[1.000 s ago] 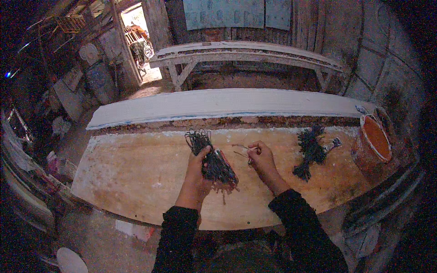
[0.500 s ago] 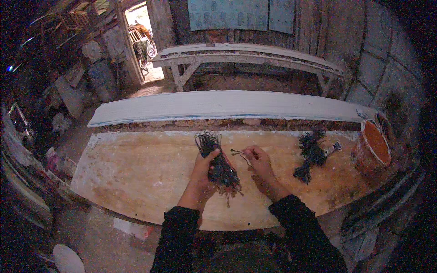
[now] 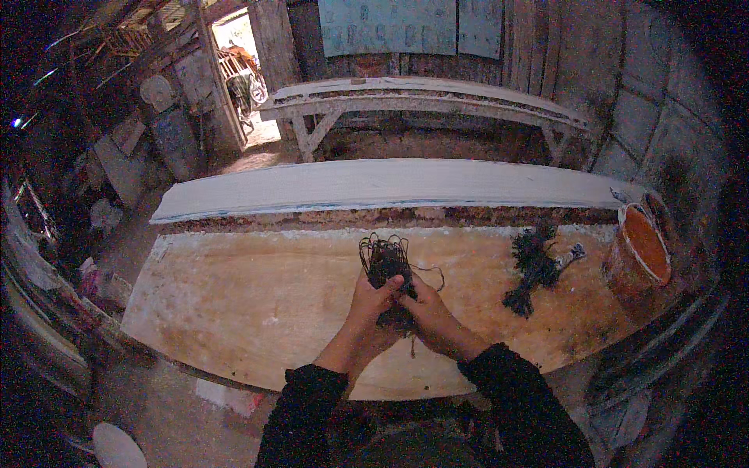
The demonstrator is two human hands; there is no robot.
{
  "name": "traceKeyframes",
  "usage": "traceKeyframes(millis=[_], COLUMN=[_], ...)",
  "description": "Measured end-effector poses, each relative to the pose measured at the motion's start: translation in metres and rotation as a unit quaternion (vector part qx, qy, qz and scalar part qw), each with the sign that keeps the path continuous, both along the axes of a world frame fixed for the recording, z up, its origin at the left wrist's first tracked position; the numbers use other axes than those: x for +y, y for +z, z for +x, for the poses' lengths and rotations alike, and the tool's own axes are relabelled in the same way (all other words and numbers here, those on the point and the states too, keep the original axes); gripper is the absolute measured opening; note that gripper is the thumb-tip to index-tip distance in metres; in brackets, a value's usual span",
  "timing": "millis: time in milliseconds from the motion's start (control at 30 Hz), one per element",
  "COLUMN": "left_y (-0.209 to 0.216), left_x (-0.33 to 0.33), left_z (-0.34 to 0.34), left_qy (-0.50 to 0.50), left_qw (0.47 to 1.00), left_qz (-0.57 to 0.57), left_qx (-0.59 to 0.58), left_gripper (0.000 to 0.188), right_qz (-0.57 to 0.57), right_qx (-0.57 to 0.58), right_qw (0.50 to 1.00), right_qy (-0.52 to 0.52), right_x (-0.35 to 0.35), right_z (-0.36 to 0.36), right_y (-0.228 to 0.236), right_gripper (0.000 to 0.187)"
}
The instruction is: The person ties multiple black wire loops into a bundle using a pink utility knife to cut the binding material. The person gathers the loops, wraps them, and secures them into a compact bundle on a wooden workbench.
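Note:
A bundle of dark thin cords (image 3: pixel 385 261) stands between my two hands above the wooden tabletop (image 3: pixel 234 288), its looped ends fanning out at the top. My left hand (image 3: pixel 365 310) is closed around it from the left, thumb across the front. From the right, my right hand (image 3: pixel 434 313) closes on the same bundle, the two thumbs nearly meeting. One loose cord loop sticks out beside the right hand. The palms hide the bundle's middle, and a few cord ends hang below. A second dark cord bundle (image 3: pixel 534 269), tied with a pale strip, lies to the right.
An orange-mouthed bucket (image 3: pixel 644 246) stands at the tabletop's right end. Beyond the tabletop runs a long white-coated board (image 3: pixel 390 183). Farther back is a white workbench (image 3: pixel 421 100) by the wall, with a bright doorway (image 3: pixel 248 78) to its left.
My right hand, which held a few separate cords to the right, has moved left onto the bundle. The bundle has shifted slightly right and stands more upright.

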State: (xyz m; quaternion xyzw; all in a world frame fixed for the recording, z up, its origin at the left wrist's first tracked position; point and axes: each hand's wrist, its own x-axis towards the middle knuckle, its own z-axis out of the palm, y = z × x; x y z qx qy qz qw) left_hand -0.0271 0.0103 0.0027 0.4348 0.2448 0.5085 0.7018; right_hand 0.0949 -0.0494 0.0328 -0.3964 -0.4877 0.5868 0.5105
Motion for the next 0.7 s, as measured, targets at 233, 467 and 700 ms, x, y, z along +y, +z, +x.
traceKeyframes(millis=[233,467,700], left_y=[-0.007,0.005,0.051], left_x=[0.010,-0.006,-0.040], left_z=[-0.004,0.004,0.001], left_qy=[0.070,-0.049,-0.097], left_qw=[0.993,0.995,0.990], left_qz=[0.033,-0.054,-0.104], left_qx=[0.088,0.063,-0.018], left_gripper=[0.047,0.046,0.041], right_qz=[-0.033,0.114,0.046], right_qx=[0.005,-0.070,-0.221], right_qw=[0.993,0.990,0.973], right_qy=[-0.113,-0.033,-0.049], right_x=[0.009,0.005,-0.015], right_z=[0.015,-0.001,-0.006], right_y=[-0.005,-0.026,0.020], right_gripper=[0.029,0.064,0.090])
